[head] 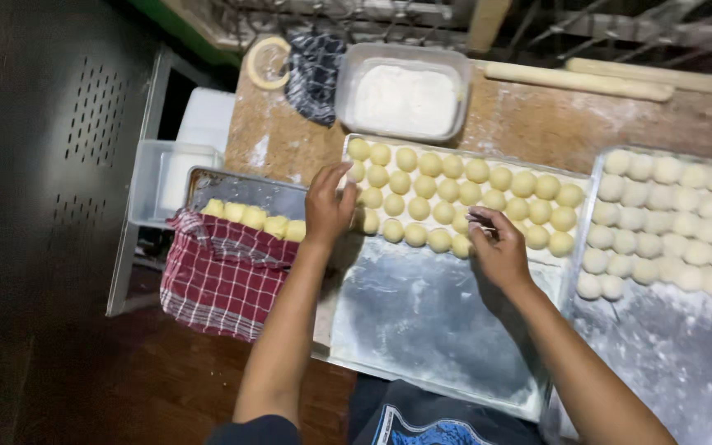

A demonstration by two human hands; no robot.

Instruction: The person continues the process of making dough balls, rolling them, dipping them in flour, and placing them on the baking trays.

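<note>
A metal baking tray (pixel 422 330) lies in front of me, its far half filled with rows of several yellow dough balls (pixel 471 194). My left hand (pixel 328 206) rests at the tray's left edge, fingers apart, touching the dough balls at the left end of the rows. My right hand (pixel 498 247) hovers over the nearest row with fingers curled at a dough ball; whether it grips one is hidden. The near half of the tray is bare and floured.
A second tray (pixel 686 363) with paler dough balls (pixel 669 222) sits at right. At left, a pan (pixel 241 188) of yellow dough pieces lies partly under a red checked cloth (pixel 224 276). Behind are a flour container (pixel 405 99), a rolling pin (pixel 578 81) and a dark cloth (pixel 315 70).
</note>
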